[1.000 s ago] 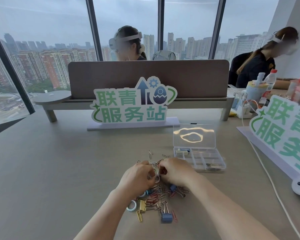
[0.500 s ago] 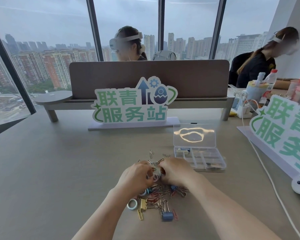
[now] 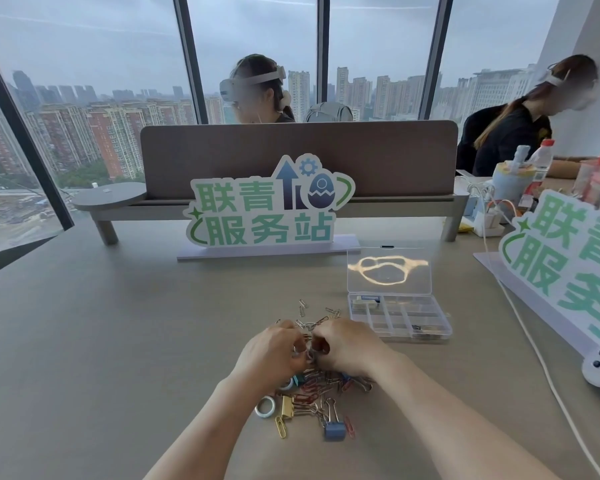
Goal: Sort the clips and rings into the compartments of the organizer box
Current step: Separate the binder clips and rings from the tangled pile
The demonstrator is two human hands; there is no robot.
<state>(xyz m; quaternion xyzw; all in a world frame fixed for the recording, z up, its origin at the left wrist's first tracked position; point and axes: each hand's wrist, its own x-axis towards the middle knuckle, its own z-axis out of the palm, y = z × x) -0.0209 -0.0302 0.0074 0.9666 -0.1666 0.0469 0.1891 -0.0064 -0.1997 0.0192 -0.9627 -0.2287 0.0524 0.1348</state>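
Your left hand [image 3: 274, 351] and right hand [image 3: 347, 344] meet knuckle to knuckle over the pile of clips [image 3: 321, 393], fingers curled around a small ring [image 3: 309, 355] pinched between them. Nearer you than the pile's middle lie a pale blue ring [image 3: 265, 407], a gold binder clip [image 3: 286, 407], a yellow paper clip [image 3: 280, 426] and a blue binder clip [image 3: 334, 430]. A few loose paper clips [image 3: 303, 308] sit on the pile's far side. To the right of the pile, slightly farther away, stands the clear organizer box [image 3: 399, 318], lid up, with small items in some compartments. Beyond the pile stands a green-lettered sign [image 3: 267, 209] on the table [image 3: 101, 341].
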